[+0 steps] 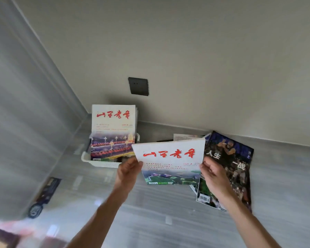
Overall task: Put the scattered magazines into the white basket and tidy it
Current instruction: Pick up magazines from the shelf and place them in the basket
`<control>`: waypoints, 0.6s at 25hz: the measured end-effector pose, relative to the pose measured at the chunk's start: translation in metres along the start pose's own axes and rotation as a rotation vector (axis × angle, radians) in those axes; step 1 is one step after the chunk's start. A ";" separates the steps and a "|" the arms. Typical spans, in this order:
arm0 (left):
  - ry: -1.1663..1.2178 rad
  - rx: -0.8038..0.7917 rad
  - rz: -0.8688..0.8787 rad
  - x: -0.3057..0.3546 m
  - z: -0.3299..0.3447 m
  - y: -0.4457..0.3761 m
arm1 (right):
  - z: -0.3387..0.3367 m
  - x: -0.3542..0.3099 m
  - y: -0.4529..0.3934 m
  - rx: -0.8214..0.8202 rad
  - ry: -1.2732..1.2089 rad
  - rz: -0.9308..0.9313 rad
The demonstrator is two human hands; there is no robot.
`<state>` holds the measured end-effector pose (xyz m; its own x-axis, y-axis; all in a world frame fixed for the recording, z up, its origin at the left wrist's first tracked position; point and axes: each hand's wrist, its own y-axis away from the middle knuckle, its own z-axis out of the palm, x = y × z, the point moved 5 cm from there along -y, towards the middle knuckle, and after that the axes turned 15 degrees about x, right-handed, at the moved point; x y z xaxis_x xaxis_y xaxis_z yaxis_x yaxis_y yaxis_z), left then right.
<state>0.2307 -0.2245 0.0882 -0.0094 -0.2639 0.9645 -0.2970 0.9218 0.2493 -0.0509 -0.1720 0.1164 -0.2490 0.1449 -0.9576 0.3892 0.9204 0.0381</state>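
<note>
A white magazine (170, 158) with red characters is held above the floor, my left hand (128, 169) pinching its left edge and my right hand (213, 173) its right edge. To the left stands the white basket (97, 162) against the wall, with several magazines upright in it; the front one (113, 129) has the same red title and a night street picture. To the right a dark magazine (236, 169) with a basketball player lies on the floor, with another pale magazine (184, 136) partly hidden behind.
A dark wall socket (138, 86) sits above the basket. A glossy grey panel (25, 122) on the left reflects a dark object (43, 196). Grey wood-look floor (159, 212) spreads below my arms.
</note>
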 end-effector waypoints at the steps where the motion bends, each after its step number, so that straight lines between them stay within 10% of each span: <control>1: -0.011 0.033 0.021 0.003 -0.022 -0.007 | 0.022 -0.004 0.002 -0.001 0.000 0.007; 15: -0.005 0.110 -0.094 -0.033 -0.142 -0.062 | 0.179 0.013 0.046 0.007 0.183 0.236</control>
<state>0.3844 -0.2322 0.0530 0.0190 -0.3493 0.9368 -0.4001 0.8561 0.3273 0.1224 -0.1923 0.0550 -0.3068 0.4180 -0.8551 0.4611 0.8512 0.2507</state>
